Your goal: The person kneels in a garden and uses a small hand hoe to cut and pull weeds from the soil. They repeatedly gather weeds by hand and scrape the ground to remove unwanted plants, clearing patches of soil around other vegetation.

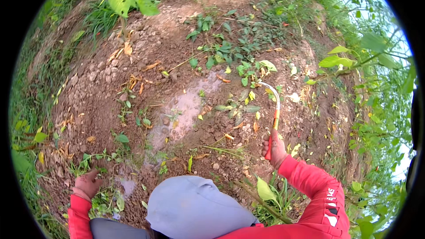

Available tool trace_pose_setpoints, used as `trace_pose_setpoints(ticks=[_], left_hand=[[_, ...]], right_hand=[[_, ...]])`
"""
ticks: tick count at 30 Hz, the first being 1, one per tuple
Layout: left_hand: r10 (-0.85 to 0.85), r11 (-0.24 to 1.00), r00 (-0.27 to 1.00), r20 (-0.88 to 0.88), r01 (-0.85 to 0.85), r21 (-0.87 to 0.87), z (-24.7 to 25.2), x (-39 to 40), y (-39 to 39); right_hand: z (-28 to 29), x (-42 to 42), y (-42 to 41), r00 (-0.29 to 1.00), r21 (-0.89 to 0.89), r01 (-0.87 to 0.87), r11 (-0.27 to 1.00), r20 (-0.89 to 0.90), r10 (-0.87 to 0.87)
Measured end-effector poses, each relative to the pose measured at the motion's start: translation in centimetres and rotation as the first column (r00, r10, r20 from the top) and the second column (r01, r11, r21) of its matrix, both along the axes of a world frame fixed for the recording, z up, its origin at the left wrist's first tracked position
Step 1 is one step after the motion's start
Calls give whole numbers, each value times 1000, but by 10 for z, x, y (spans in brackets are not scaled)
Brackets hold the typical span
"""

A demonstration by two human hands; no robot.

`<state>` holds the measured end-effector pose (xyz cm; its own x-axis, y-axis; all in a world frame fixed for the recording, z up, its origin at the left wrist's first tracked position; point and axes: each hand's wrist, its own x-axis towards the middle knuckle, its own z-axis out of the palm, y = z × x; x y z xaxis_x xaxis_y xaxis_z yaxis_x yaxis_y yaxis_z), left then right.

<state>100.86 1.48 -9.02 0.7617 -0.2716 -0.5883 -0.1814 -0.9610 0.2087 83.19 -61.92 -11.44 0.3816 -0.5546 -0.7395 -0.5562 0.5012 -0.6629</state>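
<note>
My right hand grips the red handle of a sickle, whose curved metal blade points up and to the left. The blade's tip is beside a small leafy weed. Below and left of the blade, a flat rosette weed grows from the soil. At the lower left, my left hand is low over the ground beside small green weeds; its fingers are partly bent, and whether it holds anything cannot be told.
A shallow muddy puddle crosses the brown soil. A leafy stem stands at the upper left. Leafy branches reach in from the right. A thick stem lies near my right forearm. Grass borders the left side.
</note>
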Motion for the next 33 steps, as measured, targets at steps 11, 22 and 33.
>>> trace_pose_setpoints(ticks=[11, 22, 33], left_hand=[[-334, 932, 923, 191, 354, -82, 11, -26, -96], [-395, 919, 915, 79, 394, 29, 20, -38, -110], [-377, 926, 919, 119, 375, 35, 33, -36, -123]], right_hand=[[-55, 42, 7, 999, 57, -47, 997, 0, 47], [-30, 116, 28, 972, -68, -224, 972, 58, 228], [-91, 288, 13, 955, 80, -153, 985, 269, 126]])
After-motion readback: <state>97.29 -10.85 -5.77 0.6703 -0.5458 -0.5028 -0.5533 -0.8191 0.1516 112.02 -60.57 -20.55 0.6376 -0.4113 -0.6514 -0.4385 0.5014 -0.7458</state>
